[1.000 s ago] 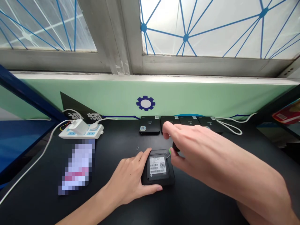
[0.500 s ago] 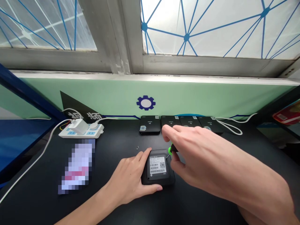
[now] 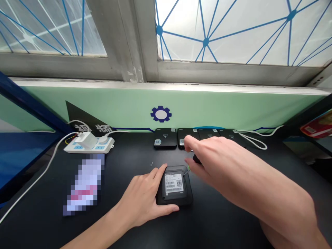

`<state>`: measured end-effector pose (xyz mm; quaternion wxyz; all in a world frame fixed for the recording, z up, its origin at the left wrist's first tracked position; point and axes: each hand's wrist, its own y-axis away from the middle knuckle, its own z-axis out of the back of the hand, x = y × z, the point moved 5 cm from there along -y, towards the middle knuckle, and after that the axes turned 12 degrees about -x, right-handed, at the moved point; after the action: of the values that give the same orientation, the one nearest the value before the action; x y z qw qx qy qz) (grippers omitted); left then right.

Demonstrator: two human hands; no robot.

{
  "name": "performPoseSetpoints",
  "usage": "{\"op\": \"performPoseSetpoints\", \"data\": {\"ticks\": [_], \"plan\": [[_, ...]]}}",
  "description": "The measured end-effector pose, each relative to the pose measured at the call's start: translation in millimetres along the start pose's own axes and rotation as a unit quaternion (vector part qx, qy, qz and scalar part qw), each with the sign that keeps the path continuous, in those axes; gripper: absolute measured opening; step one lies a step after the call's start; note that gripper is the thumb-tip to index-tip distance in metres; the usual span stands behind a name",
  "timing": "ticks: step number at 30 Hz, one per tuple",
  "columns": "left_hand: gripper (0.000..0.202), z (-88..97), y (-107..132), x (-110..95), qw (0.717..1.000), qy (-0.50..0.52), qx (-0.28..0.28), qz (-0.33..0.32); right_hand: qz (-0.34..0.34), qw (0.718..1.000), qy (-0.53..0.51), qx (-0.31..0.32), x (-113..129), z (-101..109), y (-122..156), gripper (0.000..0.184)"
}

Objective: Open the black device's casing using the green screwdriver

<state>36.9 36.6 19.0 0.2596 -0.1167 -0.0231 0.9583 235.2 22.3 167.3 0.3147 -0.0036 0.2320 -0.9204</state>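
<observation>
Left hand [image 3: 142,194] around black box [image 3: 174,193]'s side; screwdriver [image 3: 186,172] in right hand [image 3: 216,160]

Black box [image 3: 175,188], label side up, with my screwdriver [image 3: 187,172] at its far right corner.
The box lies flat at the near middle of the scene, squarish with rounded corners; I have it held at its left side. Its inner panel [image 3: 176,196] carries a white label [image 3: 174,183] printed with text, barcodes and a square code. I hold the screwdriver aslant, its thin metal shaft leaning up and to the right from the panel's far right corner; my grip hides most of the dark handle [image 3: 196,159].
</observation>
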Motion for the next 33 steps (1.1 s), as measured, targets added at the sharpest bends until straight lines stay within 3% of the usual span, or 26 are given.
{"op": "performPoseSetpoints", "data": {"ticks": [4, 9, 13, 14, 17, 20, 24, 28, 33], "plan": [[0.113, -0.2, 0.0, 0.3, 1.000, -0.006, -0.003, 0.000, 0.003, 1.000, -0.010, -0.017, -0.4, -0.7, -0.4, 0.035], [0.113, -1.0, -0.8, -0.3, 1.000, -0.010, 0.017, 0.003, 0.000, 1.000, 0.006, -0.007, 1.6, 0.1, 0.7, 0.017], [0.115, 0.2, -1.2, -0.9, 1.000, -0.009, 0.026, 0.007, 0.028, 0.999, 0.009, -0.033, 8.3, 4.2, -0.9, 0.040], [0.115, 0.5, -1.2, -1.1, 1.000, -0.007, 0.026, 0.006, 0.027, 0.999, 0.007, -0.031, 8.6, 4.3, -1.2, 0.039], [0.113, 0.6, -0.8, -1.1, 1.000, -0.004, 0.024, 0.005, 0.015, 1.000, 0.000, 0.004, 5.8, 1.0, -0.8, 0.010], [0.112, 0.5, -0.9, -0.5, 1.000, -0.003, 0.014, 0.004, 0.017, 1.000, -0.009, 0.001, 4.1, -0.6, -0.5, 0.012], [0.114, 0.4, -1.6, -0.5, 1.000, -0.001, 0.015, 0.004, 0.017, 0.999, -0.013, -0.027, 6.5, 0.3, -1.2, 0.029], [0.114, 0.6, -2.0, -1.4, 0.999, 0.000, 0.033, 0.009, 0.012, 1.000, -0.014, -0.008, 5.3, -0.7, -1.7, 0.008], [0.116, 0.2, -1.6, -1.6, 0.999, -0.010, 0.029, 0.007, 0.029, 1.000, 0.007, -0.006, 2.9, -3.4, -1.3, 0.018]]}}
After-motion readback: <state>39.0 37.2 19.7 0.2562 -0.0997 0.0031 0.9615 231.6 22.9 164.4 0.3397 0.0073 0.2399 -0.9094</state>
